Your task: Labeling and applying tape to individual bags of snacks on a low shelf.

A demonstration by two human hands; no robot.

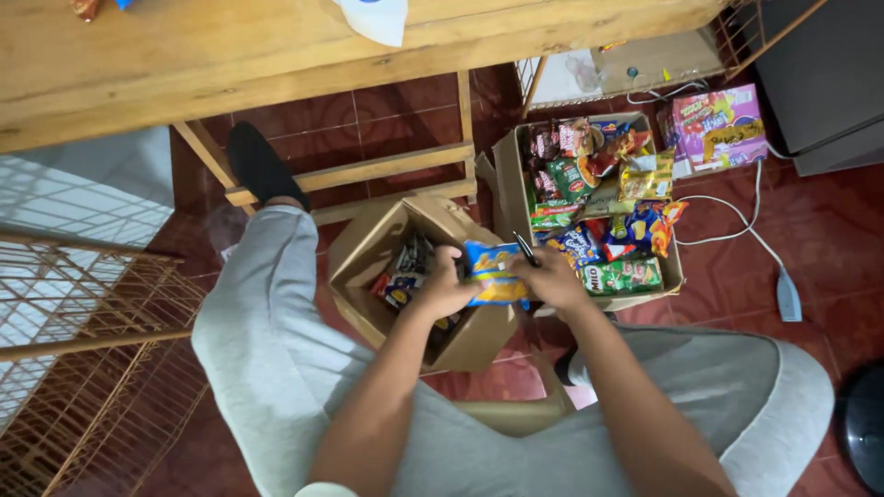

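I hold a blue and yellow snack packet (pixel 493 273) between both hands, above an open cardboard box (pixel 368 248) that stands between my knees. My left hand (pixel 444 285) grips the packet's left edge. My right hand (pixel 555 276) grips its right edge and also has a dark pen (pixel 526 248) pinched in its fingers. Inside this box lie a few dark snack packets (pixel 405 271). To the right, a second cardboard box (pixel 509 179) is full of several colourful snack packets (pixel 603 207).
A wooden table (pixel 230 55) spans the top, its crossbar (pixel 368 170) just beyond the box. A wire rack (pixel 92 368) lies at left. A pink carton (pixel 718 124), a white cable (pixel 746 221) and a wire shelf (pixel 635 64) sit at right on the red tile floor.
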